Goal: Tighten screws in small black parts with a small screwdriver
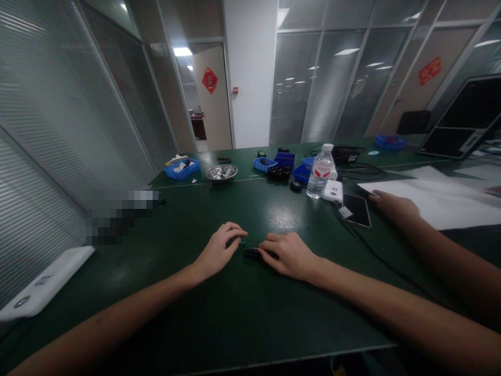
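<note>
My left hand (219, 249) rests on the dark green table (219, 313), fingers curled in a pinch over a tiny green part (242, 242). My right hand (287, 254) lies just to its right, fingers closed on a small black object (251, 254) that pokes out toward the left hand. The two hands are a few centimetres apart. What the black object is I cannot make out.
Another person's hand (393, 206) rests beside a black phone (356, 209) at the right. A water bottle (321, 172), a white box (333, 190), blue bins (182, 169), a metal bowl (222, 172) and white paper (438, 201) lie farther back. A white device (43, 282) sits at the left edge.
</note>
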The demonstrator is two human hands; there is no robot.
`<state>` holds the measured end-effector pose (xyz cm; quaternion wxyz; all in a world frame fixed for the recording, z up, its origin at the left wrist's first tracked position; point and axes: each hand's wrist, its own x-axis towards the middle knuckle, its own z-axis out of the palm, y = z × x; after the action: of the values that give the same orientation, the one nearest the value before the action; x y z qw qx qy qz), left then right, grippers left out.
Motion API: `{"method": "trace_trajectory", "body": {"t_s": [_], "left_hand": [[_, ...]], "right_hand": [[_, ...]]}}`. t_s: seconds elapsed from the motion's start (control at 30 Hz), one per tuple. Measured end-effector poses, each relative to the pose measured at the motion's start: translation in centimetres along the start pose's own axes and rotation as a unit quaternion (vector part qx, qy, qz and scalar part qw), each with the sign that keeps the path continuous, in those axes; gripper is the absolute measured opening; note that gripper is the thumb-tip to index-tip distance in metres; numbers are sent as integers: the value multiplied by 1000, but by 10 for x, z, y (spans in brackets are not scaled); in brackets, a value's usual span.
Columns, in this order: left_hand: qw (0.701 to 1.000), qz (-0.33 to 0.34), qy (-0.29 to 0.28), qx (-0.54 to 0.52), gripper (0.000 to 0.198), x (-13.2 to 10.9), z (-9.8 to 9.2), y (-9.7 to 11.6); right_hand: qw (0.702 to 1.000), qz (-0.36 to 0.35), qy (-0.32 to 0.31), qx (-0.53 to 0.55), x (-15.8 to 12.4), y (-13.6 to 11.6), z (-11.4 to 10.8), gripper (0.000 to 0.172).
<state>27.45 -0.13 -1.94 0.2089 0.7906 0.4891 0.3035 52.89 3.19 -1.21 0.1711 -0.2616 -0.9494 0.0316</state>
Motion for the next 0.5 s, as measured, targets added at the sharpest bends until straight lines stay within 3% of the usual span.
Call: {"method": "trace_trajectory", "body": {"t_s": [0.1,0.23,0.5], "left_hand": [[999,31,4,17,28,-3,0,5],[993,90,-36,67,20,-7,2,12],[988,86,-39,121,15,-24,-11,10]], "right_hand": [[998,8,54,7,-1,2,1,31],[993,26,110,45,-3,8,3,29],[987,39,118,101,-2,11,5,28]]}}
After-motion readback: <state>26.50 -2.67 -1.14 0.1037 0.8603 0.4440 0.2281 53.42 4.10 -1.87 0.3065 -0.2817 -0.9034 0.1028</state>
